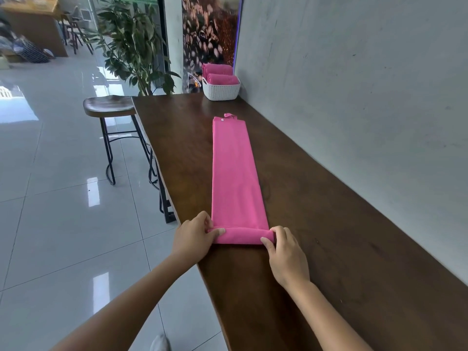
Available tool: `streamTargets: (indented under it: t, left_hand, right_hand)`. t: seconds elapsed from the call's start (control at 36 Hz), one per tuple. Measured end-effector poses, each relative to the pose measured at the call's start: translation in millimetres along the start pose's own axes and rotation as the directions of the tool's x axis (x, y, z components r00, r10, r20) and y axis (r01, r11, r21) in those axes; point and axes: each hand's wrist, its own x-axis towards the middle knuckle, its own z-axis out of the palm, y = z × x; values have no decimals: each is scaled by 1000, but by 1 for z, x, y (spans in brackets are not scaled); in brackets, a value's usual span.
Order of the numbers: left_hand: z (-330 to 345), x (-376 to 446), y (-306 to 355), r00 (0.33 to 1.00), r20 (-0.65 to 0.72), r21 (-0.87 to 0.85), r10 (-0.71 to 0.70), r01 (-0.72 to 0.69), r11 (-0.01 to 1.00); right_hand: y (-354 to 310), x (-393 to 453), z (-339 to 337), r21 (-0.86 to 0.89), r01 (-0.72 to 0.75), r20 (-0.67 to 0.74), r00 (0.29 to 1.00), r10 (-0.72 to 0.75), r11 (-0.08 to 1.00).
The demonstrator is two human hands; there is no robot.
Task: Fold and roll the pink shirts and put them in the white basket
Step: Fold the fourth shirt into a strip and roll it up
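Observation:
A pink shirt (234,173), folded into a long narrow strip, lies lengthwise on the dark wooden counter (316,211). Its near end is turned over into a short roll. My left hand (196,235) pinches the left end of that roll, thumb on top. My right hand (285,245) pinches the right end the same way. At the counter's far end, against the wall, stands the white basket (220,91) with two rolled pink shirts (220,74) stacked in it.
A grey wall (367,97) runs along the counter's right side. A wooden bar stool (110,107) stands on the tiled floor by the counter's far left edge. A leafy potted plant (134,41) is behind it.

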Motion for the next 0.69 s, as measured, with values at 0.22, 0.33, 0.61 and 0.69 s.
streamTargets:
  t: [0.22, 0.33, 0.61, 0.69]
  left_hand:
    - [-5, 16, 5, 997, -32, 36, -64, 65, 997]
    - [4, 11, -2, 977, -133, 17, 166, -165, 986]
    - [13, 18, -27, 925, -115, 95, 362, -352, 931]
    - [7, 28, -27, 943, -54, 54, 328, -325, 944]
  right_hand:
    - [1, 27, 1, -6, -55, 77, 996, 56, 998]
    - [2, 40, 0, -9, -111, 160, 981, 111, 994]
    - [-5, 69, -6, -54, -248, 271, 928, 254, 967]
    - [-9, 73, -4, -84, -292, 248, 920, 303, 953]
